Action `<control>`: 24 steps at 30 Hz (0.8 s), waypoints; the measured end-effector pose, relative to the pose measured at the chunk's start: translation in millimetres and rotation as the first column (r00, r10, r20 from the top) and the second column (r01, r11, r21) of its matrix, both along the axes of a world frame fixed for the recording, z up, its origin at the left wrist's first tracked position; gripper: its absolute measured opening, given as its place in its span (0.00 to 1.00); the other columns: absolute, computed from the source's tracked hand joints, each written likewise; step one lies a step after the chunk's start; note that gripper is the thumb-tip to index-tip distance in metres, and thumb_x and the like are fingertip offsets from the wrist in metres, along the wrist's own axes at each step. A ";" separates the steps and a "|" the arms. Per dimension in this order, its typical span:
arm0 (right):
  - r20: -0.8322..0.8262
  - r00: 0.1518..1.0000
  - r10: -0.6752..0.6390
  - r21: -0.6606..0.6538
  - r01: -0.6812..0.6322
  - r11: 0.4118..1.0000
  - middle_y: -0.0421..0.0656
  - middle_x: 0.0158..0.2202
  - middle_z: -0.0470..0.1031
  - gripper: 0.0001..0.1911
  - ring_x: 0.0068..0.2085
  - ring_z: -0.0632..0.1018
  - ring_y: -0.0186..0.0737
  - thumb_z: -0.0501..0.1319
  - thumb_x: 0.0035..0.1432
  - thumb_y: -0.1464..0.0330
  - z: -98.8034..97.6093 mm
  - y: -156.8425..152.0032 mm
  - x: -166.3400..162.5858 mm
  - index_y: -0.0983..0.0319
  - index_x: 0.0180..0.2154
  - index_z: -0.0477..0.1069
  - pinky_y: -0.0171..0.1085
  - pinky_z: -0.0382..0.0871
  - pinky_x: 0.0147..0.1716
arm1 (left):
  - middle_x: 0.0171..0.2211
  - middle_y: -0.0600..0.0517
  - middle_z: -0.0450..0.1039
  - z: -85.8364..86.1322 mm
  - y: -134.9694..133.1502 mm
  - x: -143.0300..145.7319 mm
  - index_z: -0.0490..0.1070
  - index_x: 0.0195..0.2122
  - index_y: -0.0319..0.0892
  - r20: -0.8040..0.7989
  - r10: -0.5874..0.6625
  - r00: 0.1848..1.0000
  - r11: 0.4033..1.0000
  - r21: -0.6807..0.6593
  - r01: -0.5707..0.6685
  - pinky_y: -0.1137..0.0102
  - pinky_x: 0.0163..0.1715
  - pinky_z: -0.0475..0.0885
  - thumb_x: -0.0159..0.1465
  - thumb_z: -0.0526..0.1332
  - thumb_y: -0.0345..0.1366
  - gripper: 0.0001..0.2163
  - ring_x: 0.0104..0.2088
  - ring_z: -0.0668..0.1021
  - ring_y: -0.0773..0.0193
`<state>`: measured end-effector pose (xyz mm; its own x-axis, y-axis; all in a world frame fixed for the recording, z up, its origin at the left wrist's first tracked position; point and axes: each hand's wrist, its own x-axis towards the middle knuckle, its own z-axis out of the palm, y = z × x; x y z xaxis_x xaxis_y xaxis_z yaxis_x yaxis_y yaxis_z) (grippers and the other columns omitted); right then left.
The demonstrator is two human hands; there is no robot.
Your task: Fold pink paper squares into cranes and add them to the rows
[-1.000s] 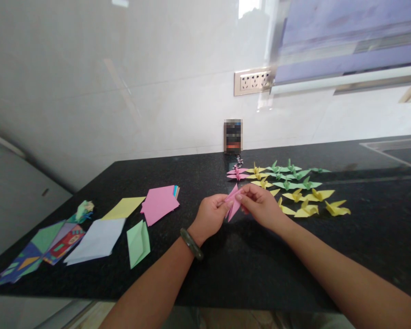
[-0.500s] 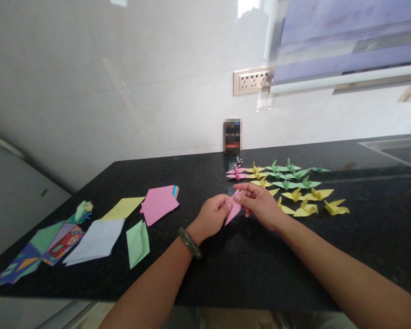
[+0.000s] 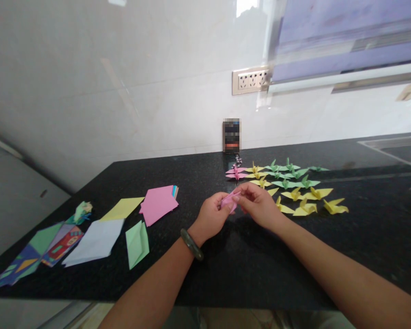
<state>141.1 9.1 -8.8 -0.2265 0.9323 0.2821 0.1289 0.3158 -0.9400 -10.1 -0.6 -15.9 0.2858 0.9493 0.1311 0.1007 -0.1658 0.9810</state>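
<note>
Both hands meet over the black counter (image 3: 246, 269) and pinch a small folded pink paper piece (image 3: 229, 201). My left hand (image 3: 210, 217), with a dark bangle on the wrist, grips its left side. My right hand (image 3: 258, 205) pinches its right side with fingertips together. Most of the pink paper is hidden between the fingers. Just behind my right hand lie rows of finished paper cranes: yellow (image 3: 306, 208), green (image 3: 287, 176) and pink (image 3: 236, 172).
A stack of pink sheets (image 3: 158, 204), a yellow sheet (image 3: 122, 208), a pale blue sheet (image 3: 95, 241), a folded green sheet (image 3: 138, 243) and patterned papers (image 3: 37, 251) lie left. A small dark box (image 3: 231, 135) stands against the white wall, under a socket strip (image 3: 250, 81).
The pink paper was a long upright pointed shape between my hands; now it is folded down and smaller, held flatter. Both hands have drawn closer together.
</note>
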 end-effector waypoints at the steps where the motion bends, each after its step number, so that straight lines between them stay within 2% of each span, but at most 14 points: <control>1: 0.023 1.000 -0.001 0.005 0.001 1.000 0.37 0.23 0.67 0.08 0.20 0.66 0.29 0.58 0.52 0.64 1.3 -0.4 0.9 0.62 0.33 0.67 0.30 0.59 0.19 | 0.31 0.51 0.70 -0.5 0.2 -0.5 0.68 0.37 0.38 -0.008 0.001 1.000 1.000 0.018 -0.001 0.71 0.32 0.71 0.56 0.59 0.39 0.11 0.30 0.74 0.67; 6: 0.085 0.996 -0.041 0.056 0.036 0.998 0.37 0.21 0.66 0.10 0.21 0.65 0.29 0.58 0.52 0.63 3.9 -1.1 2.8 0.63 0.26 0.67 0.31 0.59 0.20 | 0.27 0.53 0.69 1.9 -1.8 -1.9 0.68 0.38 0.39 -0.165 0.056 0.985 0.993 0.113 -0.038 0.74 0.24 0.66 0.59 0.56 0.40 0.11 0.23 0.71 0.70; 10: 0.052 0.998 -0.036 0.017 0.035 0.999 0.38 0.23 0.68 0.09 0.21 0.66 0.29 0.59 0.51 0.62 2.2 -1.1 1.9 0.63 0.29 0.69 0.30 0.61 0.19 | 0.28 0.52 0.71 5.5 -3.0 -2.5 0.69 0.35 0.39 -0.232 0.127 0.964 0.964 0.258 -0.065 0.73 0.30 0.66 0.59 0.56 0.42 0.11 0.29 0.72 0.68; 13: -0.016 1.000 0.012 -0.017 -0.013 1.000 0.39 0.24 0.69 0.10 0.22 0.66 0.30 0.61 0.51 0.62 1.5 -0.6 2.6 0.63 0.32 0.70 0.30 0.62 0.19 | 0.27 0.52 0.72 6.2 -3.0 -2.5 0.69 0.32 0.39 -0.216 0.098 0.972 0.973 0.227 -0.047 0.73 0.31 0.66 0.60 0.55 0.42 0.11 0.29 0.72 0.67; 18: -0.113 0.992 0.048 -0.029 -0.051 0.998 0.40 0.28 0.68 0.11 0.24 0.67 0.29 0.63 0.48 0.62 4.3 -1.3 4.2 0.64 0.25 0.70 0.30 0.61 0.18 | 0.27 0.52 0.72 7.7 -4.6 -2.4 0.69 0.31 0.39 -0.211 0.075 0.975 0.979 0.201 -0.032 0.73 0.30 0.66 0.59 0.56 0.42 0.11 0.29 0.73 0.67; 24: -0.280 0.959 0.033 -0.253 -0.107 0.962 0.38 0.20 0.67 0.15 0.21 0.66 0.28 0.66 0.43 0.59 6.6 -4.1 -1.7 0.65 0.23 0.67 0.28 0.59 0.15 | 0.26 0.52 0.72 12.2 -6.4 -2.6 0.69 0.29 0.38 -0.223 0.043 0.974 0.979 0.205 0.004 0.73 0.30 0.65 0.59 0.55 0.41 0.10 0.28 0.72 0.67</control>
<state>139.4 5.0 -2.2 -0.2432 0.9658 0.0893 -0.1558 0.0519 -0.9864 -12.7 -7.0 -3.8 0.3118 0.9151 0.2557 0.3203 -0.3546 0.8784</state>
